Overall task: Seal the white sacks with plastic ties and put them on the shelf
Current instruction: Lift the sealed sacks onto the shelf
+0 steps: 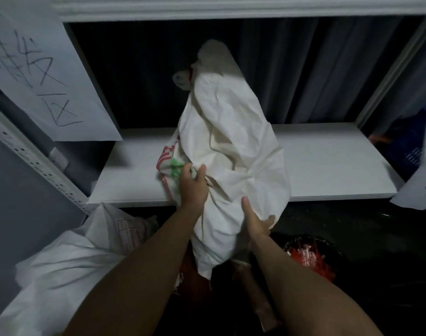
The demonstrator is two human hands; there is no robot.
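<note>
A long white sack (231,141) with red and green print leans over the front edge of the white shelf board (328,161), its tied neck pointing up and back. My left hand (192,185) grips a fold of the sack at its printed left side. Lower down, my right hand (255,221) holds the sack's right side near the bottom, fingers wrapped under the cloth. The sack's lower end hangs below the shelf edge between my forearms.
Another white sack (69,263) lies on the floor at lower left. A dark container with red plastic ties (309,258) sits at lower right. A paper sign (37,76) hangs on the left upright; another paper label (423,187) hangs at right. Grey curtain hangs behind the shelf.
</note>
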